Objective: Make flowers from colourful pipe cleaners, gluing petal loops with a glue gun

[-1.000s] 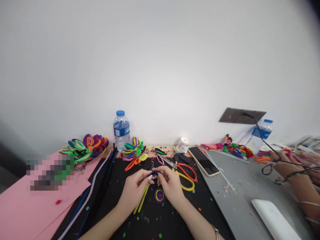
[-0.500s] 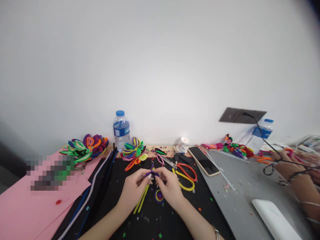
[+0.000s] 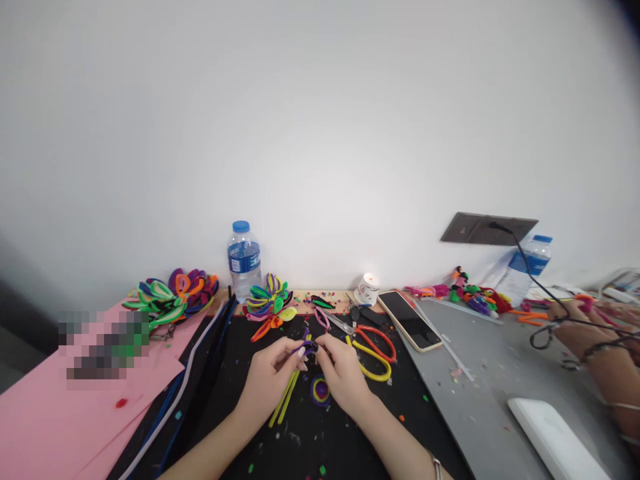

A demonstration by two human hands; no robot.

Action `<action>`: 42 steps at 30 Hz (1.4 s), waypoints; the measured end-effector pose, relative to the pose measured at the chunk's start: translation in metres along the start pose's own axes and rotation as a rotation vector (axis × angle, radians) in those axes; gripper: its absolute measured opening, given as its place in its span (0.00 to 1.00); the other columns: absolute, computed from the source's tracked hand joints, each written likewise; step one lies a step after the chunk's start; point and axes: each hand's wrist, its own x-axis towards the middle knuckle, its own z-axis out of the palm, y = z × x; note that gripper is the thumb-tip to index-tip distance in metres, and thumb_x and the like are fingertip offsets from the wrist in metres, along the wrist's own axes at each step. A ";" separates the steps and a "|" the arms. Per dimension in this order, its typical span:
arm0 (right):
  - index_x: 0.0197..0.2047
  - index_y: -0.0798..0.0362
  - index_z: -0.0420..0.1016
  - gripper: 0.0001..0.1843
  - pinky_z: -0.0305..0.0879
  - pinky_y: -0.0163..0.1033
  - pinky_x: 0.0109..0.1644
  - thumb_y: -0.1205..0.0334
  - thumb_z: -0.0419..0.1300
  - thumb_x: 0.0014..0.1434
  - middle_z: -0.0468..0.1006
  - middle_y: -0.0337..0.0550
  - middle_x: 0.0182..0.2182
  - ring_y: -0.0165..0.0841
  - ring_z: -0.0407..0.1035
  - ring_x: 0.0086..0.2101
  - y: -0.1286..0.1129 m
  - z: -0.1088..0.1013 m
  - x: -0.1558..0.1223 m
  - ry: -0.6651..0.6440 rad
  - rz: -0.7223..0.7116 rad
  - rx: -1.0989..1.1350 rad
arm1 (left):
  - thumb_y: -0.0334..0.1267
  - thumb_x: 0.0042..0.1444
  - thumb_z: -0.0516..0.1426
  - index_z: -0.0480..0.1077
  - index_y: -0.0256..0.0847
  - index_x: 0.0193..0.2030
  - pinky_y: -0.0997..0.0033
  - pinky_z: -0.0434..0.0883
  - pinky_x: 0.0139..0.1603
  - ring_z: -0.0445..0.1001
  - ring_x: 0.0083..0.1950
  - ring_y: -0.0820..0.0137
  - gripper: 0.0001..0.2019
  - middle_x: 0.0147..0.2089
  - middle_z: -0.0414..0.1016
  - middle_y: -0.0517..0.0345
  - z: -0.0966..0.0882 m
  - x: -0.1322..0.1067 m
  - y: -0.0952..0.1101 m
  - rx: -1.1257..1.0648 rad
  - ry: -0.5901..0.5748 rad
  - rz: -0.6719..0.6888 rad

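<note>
My left hand (image 3: 270, 377) and my right hand (image 3: 344, 377) meet over the black mat (image 3: 330, 445), fingertips pinched on a small purple pipe cleaner (image 3: 303, 347) bent between them. The fingers partly cover its shape. Below my left fingers, two yellow-green pipe cleaners (image 3: 285, 405) slant down across the mat; whether they join the purple one is hidden. A flat round coil (image 3: 321, 391) of purple, yellow and other rings lies between my wrists. Beyond my right hand are scissors with yellow and red handles (image 3: 379, 377). A pink loop (image 3: 321, 319) lies past my fingertips.
Pipe-cleaner flowers (image 3: 270, 300) stand beside a water bottle (image 3: 245, 263), with a larger bunch (image 3: 183, 293) by pink paper (image 3: 45, 413). On the right are a paper cup (image 3: 367, 291), a phone (image 3: 410, 321), a white device (image 3: 550, 433) and another person's hands (image 3: 580, 323).
My fingers have shifted slightly on the purple pipe cleaner, and its bend between them looks different. The whole view has moved a little.
</note>
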 end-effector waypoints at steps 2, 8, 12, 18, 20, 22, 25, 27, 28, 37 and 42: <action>0.32 0.53 0.67 0.10 0.57 0.32 0.31 0.67 0.48 0.62 0.69 0.37 0.24 0.29 0.64 0.27 0.001 0.000 0.000 0.001 0.012 0.009 | 0.37 0.53 0.56 0.72 0.37 0.36 0.70 0.72 0.34 0.75 0.30 0.69 0.08 0.28 0.74 0.59 0.000 0.000 0.000 -0.028 -0.003 -0.013; 0.28 0.53 0.63 0.12 0.55 0.32 0.29 0.66 0.46 0.63 0.65 0.35 0.22 0.28 0.61 0.24 0.002 0.001 0.000 0.009 0.036 0.034 | 0.38 0.53 0.56 0.71 0.37 0.35 0.72 0.72 0.33 0.74 0.29 0.70 0.07 0.27 0.74 0.60 0.001 0.001 -0.002 -0.117 -0.023 -0.054; 0.26 0.53 0.61 0.13 0.54 0.31 0.28 0.66 0.45 0.63 0.64 0.35 0.21 0.28 0.61 0.23 0.001 0.002 0.000 0.031 0.035 0.053 | 0.38 0.53 0.56 0.70 0.37 0.33 0.73 0.72 0.32 0.75 0.28 0.71 0.06 0.26 0.74 0.60 0.001 0.002 -0.001 -0.169 -0.035 -0.082; 0.32 0.53 0.66 0.10 0.57 0.31 0.30 0.68 0.47 0.62 0.68 0.37 0.23 0.28 0.63 0.24 0.003 0.002 -0.001 0.033 0.000 0.006 | 0.36 0.55 0.55 0.69 0.38 0.43 0.70 0.73 0.36 0.76 0.32 0.69 0.10 0.33 0.77 0.56 0.001 -0.001 -0.004 -0.114 -0.094 -0.065; 0.34 0.53 0.68 0.09 0.58 0.32 0.31 0.68 0.48 0.61 0.70 0.38 0.25 0.29 0.65 0.26 0.004 0.002 -0.001 0.023 -0.026 -0.011 | 0.36 0.56 0.53 0.69 0.38 0.46 0.69 0.73 0.38 0.76 0.32 0.69 0.12 0.35 0.77 0.55 -0.001 -0.001 -0.005 -0.054 -0.109 -0.030; 0.36 0.53 0.69 0.09 0.59 0.33 0.33 0.68 0.48 0.61 0.72 0.39 0.27 0.30 0.66 0.28 0.004 0.002 -0.001 0.015 -0.045 -0.020 | 0.36 0.56 0.53 0.69 0.38 0.47 0.69 0.74 0.38 0.76 0.32 0.69 0.13 0.35 0.78 0.55 -0.002 -0.001 -0.006 0.010 -0.104 -0.002; 0.36 0.53 0.69 0.09 0.60 0.33 0.34 0.68 0.48 0.62 0.72 0.40 0.28 0.31 0.66 0.29 0.004 0.001 -0.001 0.007 -0.048 -0.018 | 0.37 0.56 0.52 0.70 0.39 0.49 0.70 0.74 0.37 0.76 0.30 0.69 0.15 0.33 0.78 0.56 -0.003 0.000 -0.005 0.079 -0.097 0.022; 0.35 0.53 0.68 0.08 0.59 0.33 0.33 0.67 0.48 0.62 0.72 0.39 0.28 0.31 0.66 0.29 0.004 0.001 0.000 0.002 -0.037 -0.017 | 0.37 0.57 0.51 0.70 0.38 0.49 0.70 0.74 0.36 0.76 0.29 0.69 0.15 0.31 0.78 0.56 -0.002 0.000 -0.003 0.083 -0.102 0.023; 0.34 0.53 0.68 0.08 0.59 0.33 0.33 0.67 0.48 0.62 0.71 0.39 0.27 0.31 0.66 0.29 0.004 0.001 0.000 0.000 -0.030 -0.019 | 0.37 0.57 0.51 0.70 0.38 0.48 0.70 0.74 0.35 0.77 0.29 0.69 0.14 0.30 0.78 0.56 -0.002 -0.001 -0.003 0.068 -0.108 0.017; 0.28 0.53 0.61 0.13 0.53 0.32 0.29 0.65 0.45 0.64 0.64 0.36 0.23 0.28 0.60 0.25 0.008 0.003 -0.001 -0.004 -0.001 0.017 | 0.38 0.58 0.51 0.69 0.37 0.46 0.69 0.73 0.34 0.77 0.29 0.68 0.12 0.30 0.78 0.56 0.001 -0.002 0.001 -0.029 -0.139 -0.030; 0.28 0.54 0.62 0.14 0.54 0.32 0.29 0.64 0.44 0.64 0.64 0.36 0.23 0.28 0.59 0.25 0.007 0.005 -0.001 0.019 0.005 0.121 | 0.39 0.58 0.51 0.68 0.37 0.46 0.68 0.73 0.34 0.77 0.29 0.68 0.12 0.29 0.78 0.56 0.002 -0.002 0.002 -0.070 -0.154 -0.044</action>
